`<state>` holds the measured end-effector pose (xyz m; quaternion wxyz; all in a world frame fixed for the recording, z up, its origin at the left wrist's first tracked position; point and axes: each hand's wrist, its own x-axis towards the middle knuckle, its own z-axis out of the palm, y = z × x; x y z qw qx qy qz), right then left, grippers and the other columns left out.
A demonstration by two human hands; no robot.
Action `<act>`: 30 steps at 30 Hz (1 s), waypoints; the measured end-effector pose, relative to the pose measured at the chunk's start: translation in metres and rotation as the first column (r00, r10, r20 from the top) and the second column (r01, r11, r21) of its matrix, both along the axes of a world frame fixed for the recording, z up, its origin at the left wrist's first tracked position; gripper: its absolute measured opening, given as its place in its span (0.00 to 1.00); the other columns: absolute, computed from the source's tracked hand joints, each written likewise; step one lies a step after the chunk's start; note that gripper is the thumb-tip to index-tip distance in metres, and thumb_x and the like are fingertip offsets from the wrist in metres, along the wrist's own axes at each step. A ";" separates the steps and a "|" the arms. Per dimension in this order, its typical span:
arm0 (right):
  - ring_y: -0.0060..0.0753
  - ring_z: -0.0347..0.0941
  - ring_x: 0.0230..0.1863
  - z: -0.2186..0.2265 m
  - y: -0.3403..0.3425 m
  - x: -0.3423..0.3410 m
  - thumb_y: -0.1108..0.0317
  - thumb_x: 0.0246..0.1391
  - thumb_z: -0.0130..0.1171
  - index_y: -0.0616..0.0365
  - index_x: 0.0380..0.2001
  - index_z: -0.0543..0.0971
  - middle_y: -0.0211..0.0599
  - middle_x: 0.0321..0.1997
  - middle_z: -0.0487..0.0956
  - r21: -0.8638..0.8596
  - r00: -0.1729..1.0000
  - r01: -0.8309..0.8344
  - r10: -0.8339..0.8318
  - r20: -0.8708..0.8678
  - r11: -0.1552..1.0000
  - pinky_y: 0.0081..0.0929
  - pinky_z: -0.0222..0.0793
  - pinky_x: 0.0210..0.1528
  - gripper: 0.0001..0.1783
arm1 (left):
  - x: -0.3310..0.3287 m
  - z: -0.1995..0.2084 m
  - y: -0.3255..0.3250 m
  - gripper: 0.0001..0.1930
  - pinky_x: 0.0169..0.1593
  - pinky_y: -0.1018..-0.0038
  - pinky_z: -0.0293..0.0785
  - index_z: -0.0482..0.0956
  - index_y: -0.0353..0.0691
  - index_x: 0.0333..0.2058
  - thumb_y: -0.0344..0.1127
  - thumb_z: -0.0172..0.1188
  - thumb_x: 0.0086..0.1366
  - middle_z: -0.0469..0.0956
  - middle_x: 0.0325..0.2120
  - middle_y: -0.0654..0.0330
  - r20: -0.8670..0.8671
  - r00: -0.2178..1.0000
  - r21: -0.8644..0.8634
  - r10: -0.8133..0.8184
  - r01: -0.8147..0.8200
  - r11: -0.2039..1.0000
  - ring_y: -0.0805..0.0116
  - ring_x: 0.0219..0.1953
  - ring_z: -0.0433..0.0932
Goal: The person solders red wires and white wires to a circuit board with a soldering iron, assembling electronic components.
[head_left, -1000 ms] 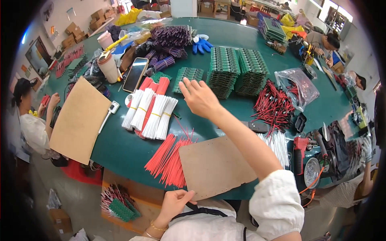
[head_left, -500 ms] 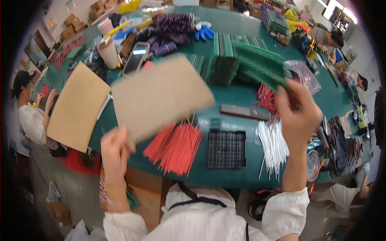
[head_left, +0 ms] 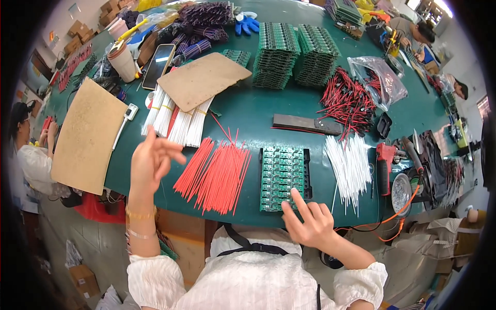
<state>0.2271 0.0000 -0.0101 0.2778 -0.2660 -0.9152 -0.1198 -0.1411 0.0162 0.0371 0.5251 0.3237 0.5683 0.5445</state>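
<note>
My right hand is at a green circuit board panel in front of me, its outstretched fingertips touching the panel's lower right part. The panel lies over a black perforated tray, whose right edge shows beside it. My left hand hovers with fingers apart and nothing in them, just left of the red wires. A brown cardboard sheet lies on bundles of white wires beyond that hand. Loose white wires lie to the right of the panel.
Two tall stacks of green panels stand at the back, near a red-and-black cable heap. A dark metal bar lies mid-table. To the right are a red-handled tool and an orange cord. Co-workers sit at both sides.
My left hand has let go of the cardboard, now on the white wire bundles. My right hand has come down from the back stacks; a green panel now covers most of the black tray.
</note>
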 end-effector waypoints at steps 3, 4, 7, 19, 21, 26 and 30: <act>0.31 0.70 0.23 0.025 -0.028 -0.005 0.64 0.46 0.63 0.64 0.46 0.78 0.55 0.50 0.77 -0.230 0.986 -0.089 0.054 -0.155 0.969 0.27 0.64 0.25 0.23 | 0.050 0.027 -0.048 0.41 0.10 0.82 0.50 0.78 0.29 0.23 0.59 0.26 0.73 0.77 0.14 0.47 0.190 0.977 0.222 -0.092 0.049 0.974 0.76 0.05 0.59; 0.32 0.73 0.25 0.030 -0.038 -0.013 0.63 0.49 0.63 0.67 0.48 0.77 0.56 0.52 0.76 -0.335 0.957 -0.197 0.107 -0.270 0.921 0.27 0.67 0.26 0.24 | 0.086 0.037 -0.061 0.42 0.11 0.80 0.54 0.77 0.31 0.21 0.61 0.24 0.72 0.77 0.14 0.46 0.435 0.888 0.330 -0.148 -0.004 0.944 0.72 0.05 0.60; 0.42 0.75 0.37 0.016 -0.064 -0.049 0.74 0.46 0.61 0.67 0.43 0.74 0.48 0.50 0.76 -0.680 0.806 -0.553 0.105 -0.582 0.481 0.35 0.72 0.41 0.18 | 0.134 0.039 -0.076 0.43 0.16 0.81 0.51 0.78 0.32 0.30 0.64 0.22 0.70 0.79 0.20 0.53 0.340 0.695 0.345 -0.633 0.534 0.772 0.79 0.11 0.58; 0.17 0.58 0.12 0.000 -0.176 0.174 0.61 0.64 0.48 0.65 0.34 0.75 0.29 0.15 0.69 -0.530 -0.252 -0.011 -0.515 -0.819 0.848 0.14 0.53 0.15 0.16 | 0.086 -0.026 -0.082 0.23 0.31 0.71 0.72 0.73 0.27 0.36 0.49 0.53 0.67 0.78 0.32 0.46 -0.202 0.961 0.410 -0.187 0.256 0.875 0.63 0.26 0.75; 0.14 0.58 0.11 -0.050 -0.202 0.201 0.59 0.64 0.50 0.65 0.36 0.76 0.26 0.16 0.71 -0.837 -0.406 0.000 -0.765 -0.500 0.547 0.15 0.56 0.15 0.17 | 0.052 -0.042 -0.089 0.20 0.32 0.73 0.71 0.74 0.28 0.34 0.45 0.52 0.69 0.77 0.30 0.47 -0.112 0.973 0.369 -0.203 0.231 0.900 0.64 0.26 0.74; 0.26 0.73 0.17 -0.195 -0.233 0.187 0.58 0.62 0.53 0.68 0.43 0.76 0.38 0.25 0.81 -0.973 -0.488 -0.204 -0.851 0.194 -0.105 0.19 0.64 0.17 0.20 | 0.037 -0.036 -0.072 0.11 0.34 0.79 0.69 0.76 0.30 0.37 0.33 0.50 0.70 0.78 0.32 0.54 -0.597 0.742 0.219 0.305 -0.215 0.952 0.73 0.27 0.71; 0.26 0.72 0.15 -0.173 -0.199 0.172 0.60 0.62 0.54 0.69 0.38 0.78 0.40 0.27 0.82 -0.806 0.114 0.545 -0.932 0.344 -0.231 0.17 0.65 0.18 0.18 | 0.020 -0.042 -0.058 0.12 0.39 0.74 0.71 0.76 0.30 0.43 0.33 0.56 0.67 0.78 0.34 0.56 -0.914 0.339 0.180 0.224 -0.156 0.971 0.68 0.31 0.73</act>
